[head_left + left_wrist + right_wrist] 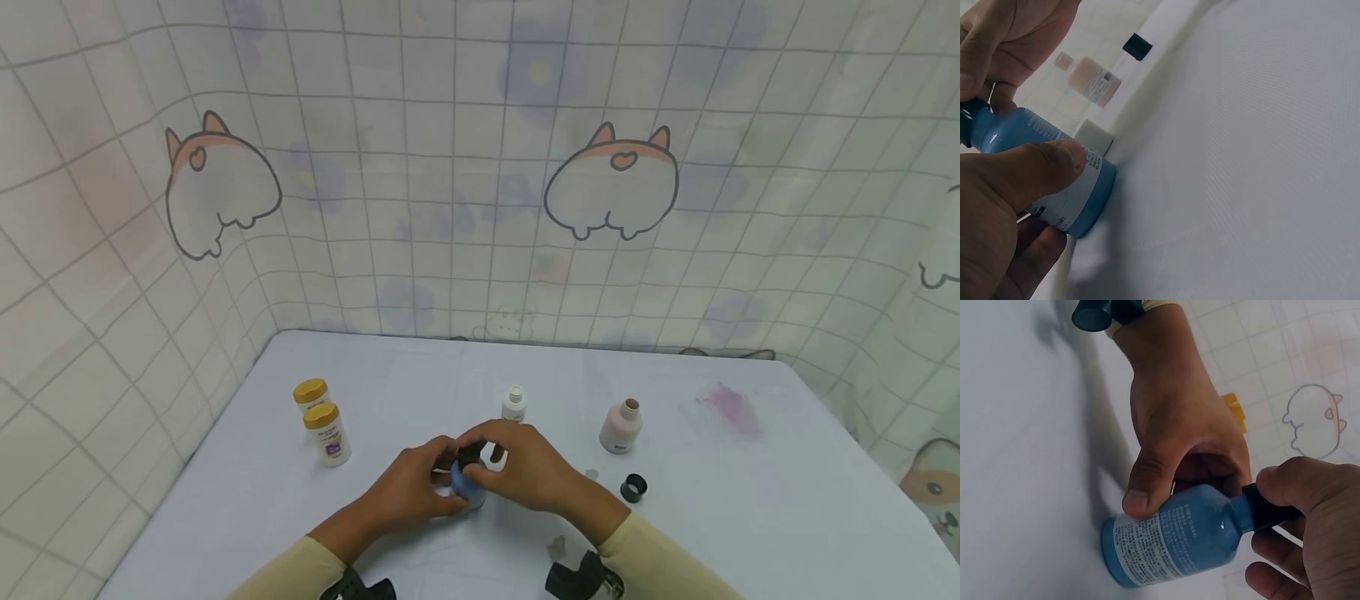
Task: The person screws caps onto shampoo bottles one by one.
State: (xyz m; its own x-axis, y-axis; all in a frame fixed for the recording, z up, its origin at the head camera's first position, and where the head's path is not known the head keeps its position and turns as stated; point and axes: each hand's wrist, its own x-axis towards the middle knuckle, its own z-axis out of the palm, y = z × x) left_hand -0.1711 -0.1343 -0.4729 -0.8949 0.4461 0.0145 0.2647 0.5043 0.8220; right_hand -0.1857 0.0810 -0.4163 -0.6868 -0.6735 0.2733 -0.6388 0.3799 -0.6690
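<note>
A blue bottle (468, 490) with a printed white label (1144, 550) stands on the white table between the two hands. My left hand (411, 492) grips its body, thumb on the near side and fingers behind. My right hand (528, 467) pinches the black cap (1269, 508) at the bottle's neck between thumb and fingers. The cap is at the neck; whether it is tight or loose cannot be told. Just behind the hands is a small white bottle (514, 403), its lower part hidden by the right hand.
To the right stand an uncapped pale pink bottle (621, 428) and a loose black cap (633, 488). Two white jars with yellow lids (330, 437) are at the left. A pink stain (735, 410) marks the tablecloth at the back right. A patterned curtain (420, 167) hangs behind the table.
</note>
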